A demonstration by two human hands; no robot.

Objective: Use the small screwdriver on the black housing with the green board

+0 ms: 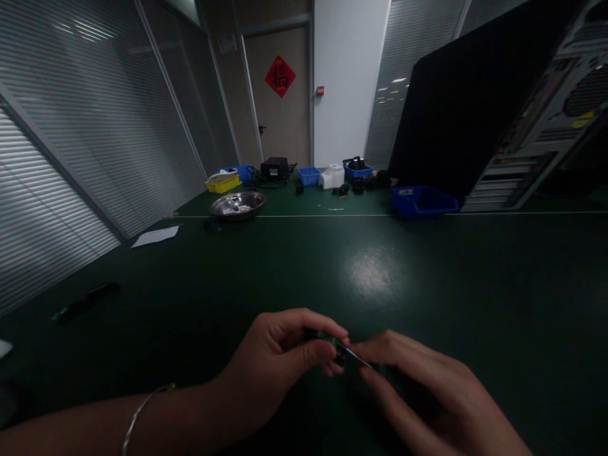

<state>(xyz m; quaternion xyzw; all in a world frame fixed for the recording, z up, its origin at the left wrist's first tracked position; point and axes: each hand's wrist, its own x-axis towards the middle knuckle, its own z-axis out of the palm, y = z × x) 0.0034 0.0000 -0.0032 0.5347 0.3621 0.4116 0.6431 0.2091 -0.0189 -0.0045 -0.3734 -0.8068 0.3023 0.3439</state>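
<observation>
My left hand [278, 361] is closed, pinching a small green circuit board [329, 340] with dark parts on it between thumb and fingers. A thin, shiny metal piece [358, 358] stretches from the board's right end to my right hand [427, 380]. The thumb and index finger of my right hand close on that piece. Dim light and small size hide whether the metal piece is a separate tool or part of the board. Both hands are just above the green table [266, 272], near its front.
A metal bowl [219, 209] with small pale items stands at the back left, near a paper sheet [156, 236]. A blue bin [422, 202] sits before a large black computer case [465, 95]. Dark objects [102, 291] lie at left. Small baskets [308, 176] line the back.
</observation>
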